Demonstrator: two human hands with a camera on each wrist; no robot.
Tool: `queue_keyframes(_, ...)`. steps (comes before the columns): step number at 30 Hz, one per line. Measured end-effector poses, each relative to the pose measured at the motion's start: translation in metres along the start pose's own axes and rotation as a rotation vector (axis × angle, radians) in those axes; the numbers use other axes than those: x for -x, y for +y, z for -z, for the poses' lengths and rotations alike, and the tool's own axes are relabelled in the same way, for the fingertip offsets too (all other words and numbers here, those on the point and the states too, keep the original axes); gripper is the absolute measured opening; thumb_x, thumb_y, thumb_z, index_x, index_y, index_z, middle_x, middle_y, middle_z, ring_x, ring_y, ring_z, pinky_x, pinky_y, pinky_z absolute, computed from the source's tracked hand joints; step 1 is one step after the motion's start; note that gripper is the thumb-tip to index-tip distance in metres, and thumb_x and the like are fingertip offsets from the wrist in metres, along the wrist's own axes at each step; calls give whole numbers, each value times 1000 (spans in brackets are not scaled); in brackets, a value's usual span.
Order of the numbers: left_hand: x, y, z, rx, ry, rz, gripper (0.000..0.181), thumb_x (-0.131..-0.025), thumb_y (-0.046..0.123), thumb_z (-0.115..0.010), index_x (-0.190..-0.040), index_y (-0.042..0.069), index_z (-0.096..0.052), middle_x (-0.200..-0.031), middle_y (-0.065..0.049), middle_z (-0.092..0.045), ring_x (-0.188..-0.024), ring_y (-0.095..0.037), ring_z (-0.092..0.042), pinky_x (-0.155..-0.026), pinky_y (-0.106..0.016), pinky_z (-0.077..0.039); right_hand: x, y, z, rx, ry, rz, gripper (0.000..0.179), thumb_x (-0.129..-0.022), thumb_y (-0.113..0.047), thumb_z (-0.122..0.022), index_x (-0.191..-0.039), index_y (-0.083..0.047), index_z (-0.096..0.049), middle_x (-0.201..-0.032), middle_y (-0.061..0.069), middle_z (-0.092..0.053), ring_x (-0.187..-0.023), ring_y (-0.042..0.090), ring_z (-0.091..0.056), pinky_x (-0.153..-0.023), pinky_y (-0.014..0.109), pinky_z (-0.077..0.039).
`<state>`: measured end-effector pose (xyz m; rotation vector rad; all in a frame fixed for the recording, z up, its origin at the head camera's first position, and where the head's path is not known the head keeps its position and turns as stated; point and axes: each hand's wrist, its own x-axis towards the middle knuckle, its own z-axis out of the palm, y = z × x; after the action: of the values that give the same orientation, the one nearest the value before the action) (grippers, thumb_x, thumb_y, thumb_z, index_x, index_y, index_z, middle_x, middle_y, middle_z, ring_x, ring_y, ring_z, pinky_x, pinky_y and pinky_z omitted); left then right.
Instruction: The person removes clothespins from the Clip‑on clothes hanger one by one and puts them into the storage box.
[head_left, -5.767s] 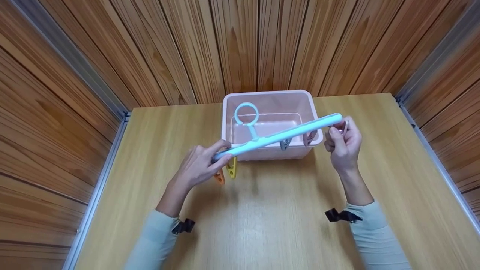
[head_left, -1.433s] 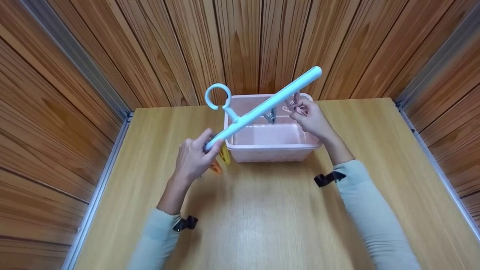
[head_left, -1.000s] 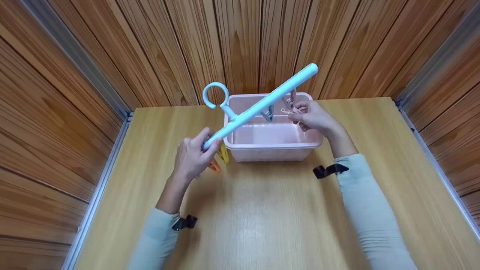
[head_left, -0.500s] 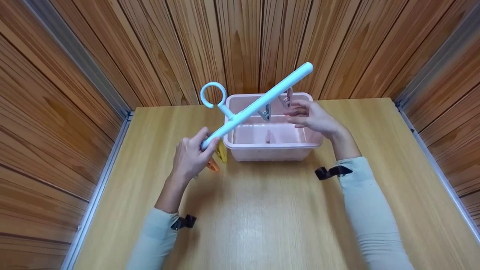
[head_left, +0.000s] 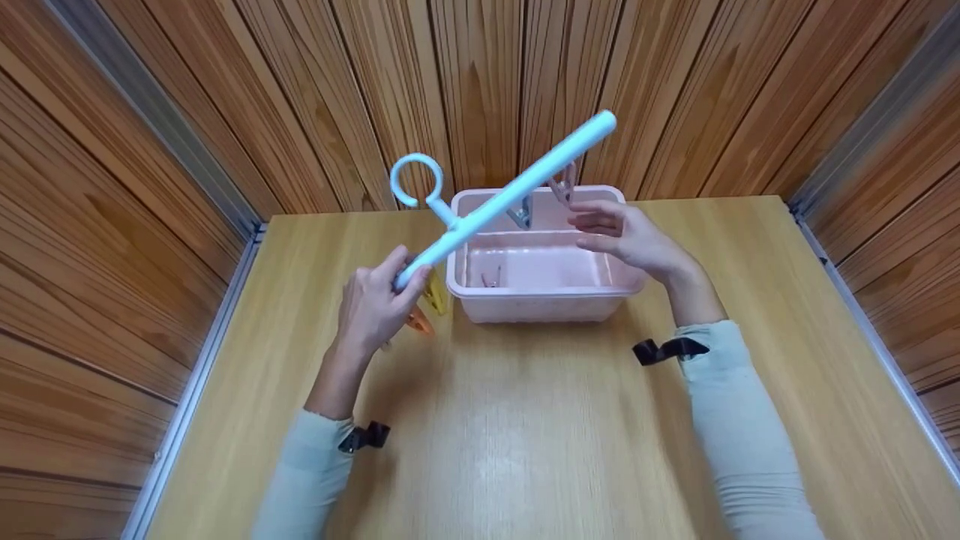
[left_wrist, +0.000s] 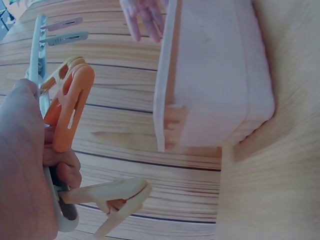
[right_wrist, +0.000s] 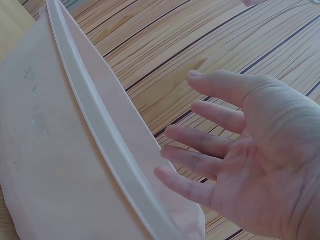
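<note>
My left hand (head_left: 371, 307) grips the lower end of a light blue clip hanger (head_left: 517, 187), which slants up to the right over the pink bin (head_left: 547, 292). A pink clothespin (head_left: 564, 185) and a grey-blue clothespin (head_left: 522, 214) hang from its far half. Beside my left hand hang a yellow clothespin (head_left: 435, 292) and an orange clothespin (head_left: 420, 321); the left wrist view also shows a cream clothespin (left_wrist: 112, 192) at the near end. My right hand (head_left: 634, 236) is held over the bin's right side, fingers loosely spread and holding nothing. A small pinkish clothespin (head_left: 491, 279) lies inside the bin, partly hidden by its front rim.
The bin stands at the back of the wooden table (head_left: 495, 420), near the wood-panelled back wall (head_left: 300, 97). Panelled walls and metal rails (head_left: 195, 375) border both sides. A black strap (head_left: 667, 351) sits on the right wrist, and another on the left.
My right hand has let go of a pink clothespin, which has dropped into the bin and slid left. The hanger has shifted slightly up and left with my left hand.
</note>
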<state>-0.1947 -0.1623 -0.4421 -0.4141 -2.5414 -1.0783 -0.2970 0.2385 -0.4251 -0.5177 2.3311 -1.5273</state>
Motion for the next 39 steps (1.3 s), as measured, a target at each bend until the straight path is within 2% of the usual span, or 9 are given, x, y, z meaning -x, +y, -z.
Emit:
queue_keyframes(9,-13,2,4,3,12,17,27,-112,35,-66,-110,8,-70,-71,-7,-62,-56,-13,-51,-52,-24,-36,9,4,-8,-54,29,37,63,-109,-15,-74,-167,-6,-50,-167,17,-59,-157,33,-57,-108,15,-57)
queue_keyframes(14,-15,-2,4,-8,-13,39,26,-113,35,-65,-113,10,-70,-71,-6,-60,-56,-14,-49,-52,-24,-36,13,7,-16,-103,81,99,62,-109,-9,-72,-167,-7,-50,-167,17,-60,-152,20,-62,-111,17,-57)
queue_keyframes(22,-24,-10,-6,-64,-16,-24,28,-112,37,-67,-112,9,-70,-68,-4,-55,-55,-14,-43,-52,-25,-32,16,7,-28,-205,179,202,58,-107,1,-68,-163,-7,-55,-160,21,-65,-144,9,-67,-117,23,-56)
queue_keyframes(26,-29,-13,-11,-85,-40,-43,31,-112,40,-65,-109,10,-68,-68,-4,-55,-54,-14,-42,-52,-26,-31,18,9,-33,-278,220,234,57,-106,6,-65,-161,-6,-57,-154,18,-69,-142,13,-70,-116,26,-58)
queue_keyframes(34,-35,-17,-16,-90,-98,-57,31,-112,43,-65,-111,12,-70,-69,-4,-56,-55,-15,-44,-53,-26,-33,20,11,-36,-410,280,278,56,-107,6,-67,-159,-9,-58,-141,0,-76,-136,15,-74,-109,30,-63)
queue_keyframes(39,-37,-17,-14,-112,-124,-54,32,-111,44,-66,-114,13,-72,-70,-6,-57,-56,-16,-45,-55,-27,-35,21,8,-36,-460,283,313,54,-106,5,-69,-158,-8,-57,-137,-2,-76,-132,14,-76,-105,28,-65)
